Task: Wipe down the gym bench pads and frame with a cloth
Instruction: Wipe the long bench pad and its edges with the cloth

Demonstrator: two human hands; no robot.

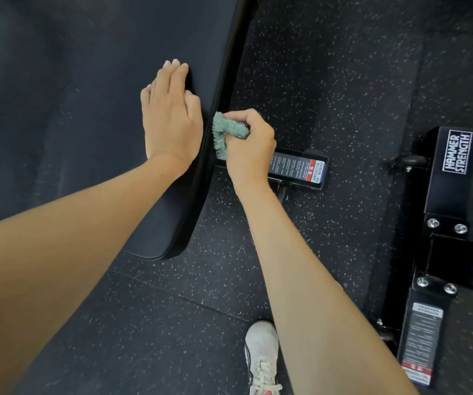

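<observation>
Presses a bunched green cloth (224, 132) against the right side edge of the black bench pad (87, 109).
Grips the cloth in the curled fingers of the right hand (251, 146); lays the left hand (169, 115) flat on the pad top, fingers straight and together. Beyond the right hand, a labelled frame foot (298, 169) on speckled floor (343, 81); lower down, a white shoe (262, 357).
</observation>
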